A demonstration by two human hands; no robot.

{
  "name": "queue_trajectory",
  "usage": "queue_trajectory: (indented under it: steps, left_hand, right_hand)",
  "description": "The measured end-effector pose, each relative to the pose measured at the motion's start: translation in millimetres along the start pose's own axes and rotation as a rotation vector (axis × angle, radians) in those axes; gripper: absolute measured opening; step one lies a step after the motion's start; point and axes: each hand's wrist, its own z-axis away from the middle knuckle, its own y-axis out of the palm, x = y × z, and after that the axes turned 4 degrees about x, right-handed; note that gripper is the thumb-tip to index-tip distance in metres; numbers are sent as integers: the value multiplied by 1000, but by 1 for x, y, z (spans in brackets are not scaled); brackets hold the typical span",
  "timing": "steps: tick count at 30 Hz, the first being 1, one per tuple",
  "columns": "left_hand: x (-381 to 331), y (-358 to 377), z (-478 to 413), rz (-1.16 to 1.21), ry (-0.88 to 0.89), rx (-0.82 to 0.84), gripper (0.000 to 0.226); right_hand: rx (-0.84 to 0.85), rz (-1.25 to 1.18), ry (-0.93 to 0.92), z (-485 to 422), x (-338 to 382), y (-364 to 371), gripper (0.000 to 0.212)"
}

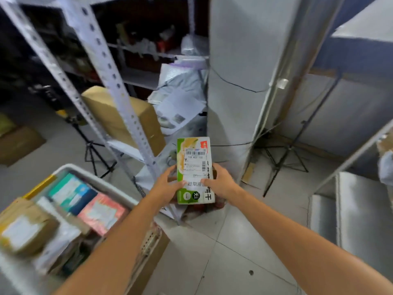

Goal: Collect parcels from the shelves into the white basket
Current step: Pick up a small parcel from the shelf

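Currently the left hand (pixel 168 184) and the right hand (pixel 219 182) each clasp one long edge of the labelled green-and-white carton (pixel 194 170), with their fingers curled round its lower half. The carton is held in the air before the shelving, its long axis pointing away from the person. The white basket (pixel 70 167) lies below and to the left, nearer the left hand.

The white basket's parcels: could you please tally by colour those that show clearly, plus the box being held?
Teal parcel: 1
Pink parcel: 1
Brown parcel: 1
Green-and-white box, held by left hand and right hand: 1
Total: 4; the rest blur together.
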Motion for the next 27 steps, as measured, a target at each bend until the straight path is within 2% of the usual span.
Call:
queue_trajectory:
  steps: [7, 11, 19, 27]
  left_hand:
    - [51, -99, 54, 143, -89, -192, 52]
    - [78, -158, 75, 198, -106, -285, 56]
    - [114, -257, 97, 317, -97, -434, 59]
    - [135, -336, 82, 366, -121, -568, 67]
  right_hand:
    - [250, 121, -60, -19, 28, 110, 54]
    - [353, 168, -74, -35, 50, 178, 57]
    - [515, 186, -106, -63, 89, 296, 47]
    - [630, 217, -113, -114, 125, 378, 59]
